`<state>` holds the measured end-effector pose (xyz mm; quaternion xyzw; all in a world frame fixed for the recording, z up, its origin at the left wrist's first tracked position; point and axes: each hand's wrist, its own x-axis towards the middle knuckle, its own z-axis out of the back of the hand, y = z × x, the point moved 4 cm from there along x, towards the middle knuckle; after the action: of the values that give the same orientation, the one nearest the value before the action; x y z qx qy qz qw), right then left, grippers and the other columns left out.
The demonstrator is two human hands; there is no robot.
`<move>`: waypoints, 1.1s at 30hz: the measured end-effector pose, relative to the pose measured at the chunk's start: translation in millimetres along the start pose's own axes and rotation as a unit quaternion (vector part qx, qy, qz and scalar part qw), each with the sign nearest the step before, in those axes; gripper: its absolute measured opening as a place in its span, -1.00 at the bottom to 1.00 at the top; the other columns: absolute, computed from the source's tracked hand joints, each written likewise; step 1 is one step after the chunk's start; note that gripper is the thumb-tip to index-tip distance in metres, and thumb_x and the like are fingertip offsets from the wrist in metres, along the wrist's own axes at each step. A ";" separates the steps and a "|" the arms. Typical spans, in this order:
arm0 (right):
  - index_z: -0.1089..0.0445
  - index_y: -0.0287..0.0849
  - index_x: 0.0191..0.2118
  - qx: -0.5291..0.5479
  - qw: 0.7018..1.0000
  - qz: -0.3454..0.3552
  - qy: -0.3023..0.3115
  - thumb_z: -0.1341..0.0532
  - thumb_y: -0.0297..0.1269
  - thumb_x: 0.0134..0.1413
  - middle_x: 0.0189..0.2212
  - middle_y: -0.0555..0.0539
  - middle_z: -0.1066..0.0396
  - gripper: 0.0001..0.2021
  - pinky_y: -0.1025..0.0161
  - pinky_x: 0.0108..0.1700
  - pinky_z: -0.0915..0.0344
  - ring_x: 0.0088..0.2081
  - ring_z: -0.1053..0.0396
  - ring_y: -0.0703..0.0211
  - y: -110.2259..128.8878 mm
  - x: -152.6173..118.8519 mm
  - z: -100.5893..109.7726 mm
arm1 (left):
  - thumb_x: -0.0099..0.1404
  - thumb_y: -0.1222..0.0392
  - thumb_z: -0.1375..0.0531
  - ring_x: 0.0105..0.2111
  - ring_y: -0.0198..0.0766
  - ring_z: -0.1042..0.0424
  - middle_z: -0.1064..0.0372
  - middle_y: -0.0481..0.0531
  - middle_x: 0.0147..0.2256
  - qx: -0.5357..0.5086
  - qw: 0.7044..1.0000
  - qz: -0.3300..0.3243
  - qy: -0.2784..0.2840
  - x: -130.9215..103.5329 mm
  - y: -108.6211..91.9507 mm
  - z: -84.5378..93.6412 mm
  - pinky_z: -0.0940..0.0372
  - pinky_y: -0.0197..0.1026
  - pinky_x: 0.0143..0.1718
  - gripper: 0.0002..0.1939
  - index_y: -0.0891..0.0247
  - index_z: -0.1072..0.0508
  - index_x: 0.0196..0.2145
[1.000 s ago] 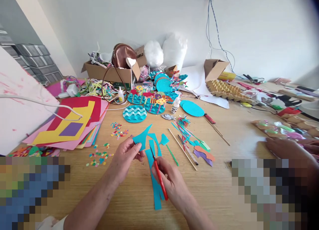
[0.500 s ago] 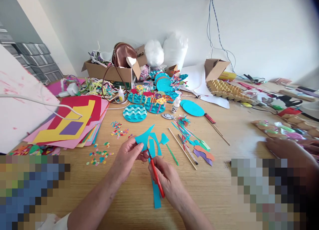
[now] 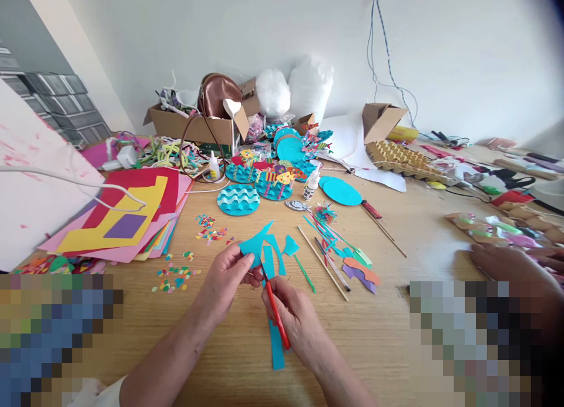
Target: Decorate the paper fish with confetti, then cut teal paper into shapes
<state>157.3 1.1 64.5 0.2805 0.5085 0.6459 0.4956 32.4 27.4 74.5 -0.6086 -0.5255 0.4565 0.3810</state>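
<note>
Between the fingers of my left hand [image 3: 229, 272] is a pointed piece of blue paper [image 3: 258, 241], pinched near its lower edge. My right hand [image 3: 293, 307] is closed round the red handles of a pair of scissors [image 3: 277, 313]. The dark blades meet the paper's lower right side, close to my left fingertips. Under the scissors a long blue paper strip [image 3: 277, 342] lies on the table, partly covered by my right hand. Just beyond are a curved blue offcut [image 3: 277, 254], a small blue piece [image 3: 290, 245] and a thin green strip [image 3: 305, 273].
Stacked coloured sheets [image 3: 127, 213] lie at left, confetti dots [image 3: 176, 276] nearer. Wooden sticks [image 3: 324, 265] and paper scraps [image 3: 359, 272] are at right. Glue bottles [image 3: 311, 184], blue ovals [image 3: 341, 191] and a cardboard box [image 3: 215, 130] stand behind. Another person's hand [image 3: 506, 266] rests far right.
Almost nothing differs. My hands, the scissors and the blue paper keep nearly the same place, and the whole view has shifted very slightly.
</note>
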 end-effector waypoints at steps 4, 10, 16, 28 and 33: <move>-0.06 -0.15 -0.53 0.002 1.000 -0.006 -0.004 0.03 -0.10 0.12 -0.63 0.10 -0.03 -0.71 0.37 -0.53 0.07 -0.56 0.01 0.33 -1.2 -0.1 -0.1 | 0.09 0.17 -0.18 -0.56 -0.36 -0.35 -0.38 -0.07 -0.57 0.001 1.000 0.000 -0.007 0.2 2.4 0.4 -0.31 -0.33 -0.56 -0.84 0.32 -0.40 -0.38; -0.06 -0.16 -0.55 -0.007 1.000 -0.008 -0.007 0.05 -0.09 0.11 -0.63 0.09 -0.04 -0.69 0.36 -0.53 0.06 -0.55 0.01 0.32 1.1 -1.3 0.1 | 0.09 0.17 -0.18 -0.55 -0.36 -0.36 -0.38 -0.07 -0.57 0.001 1.000 0.005 -0.007 -0.4 3.8 0.3 -0.32 -0.33 -0.55 -0.83 0.32 -0.40 -0.37; -0.05 -0.16 -0.56 -0.009 1.000 -0.007 -0.010 0.06 -0.05 0.10 -0.63 0.10 0.01 -0.67 0.37 -0.54 0.08 -0.56 0.05 0.34 -1.3 -1.0 -0.3 | 0.08 0.16 -0.19 -0.56 -0.35 -0.36 -0.40 -0.07 -0.56 -0.002 1.000 0.012 -0.007 -0.7 3.9 0.5 -0.31 -0.33 -0.55 -0.83 0.31 -0.41 -0.38; -0.04 -0.15 -0.58 -0.047 0.998 0.028 -0.032 0.06 -0.08 0.11 -0.65 0.10 0.00 -0.66 0.37 -0.54 0.07 -0.57 0.04 0.34 -1.0 -1.9 -0.3 | 0.12 0.15 -0.17 -0.56 -0.37 -0.35 -0.38 -0.07 -0.57 -0.018 1.000 0.015 0.002 -2.9 6.6 2.5 -0.31 -0.33 -0.54 -0.85 0.30 -0.40 -0.39; -0.05 -0.15 -0.58 -0.026 0.999 0.020 -0.025 0.04 -0.09 0.11 -0.66 0.10 0.00 -0.67 0.38 -0.55 0.07 -0.58 0.03 0.34 -3.9 -1.1 -2.7 | 0.12 0.16 -0.17 -0.56 -0.36 -0.34 -0.37 -0.08 -0.58 -0.007 1.000 0.015 -0.003 -3.4 7.6 5.3 -0.30 -0.33 -0.55 -0.86 0.30 -0.39 -0.39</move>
<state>156.7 -1.0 60.2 0.2935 0.4734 0.6616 0.5020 29.5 22.8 66.3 -0.6173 -0.5207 0.4603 0.3688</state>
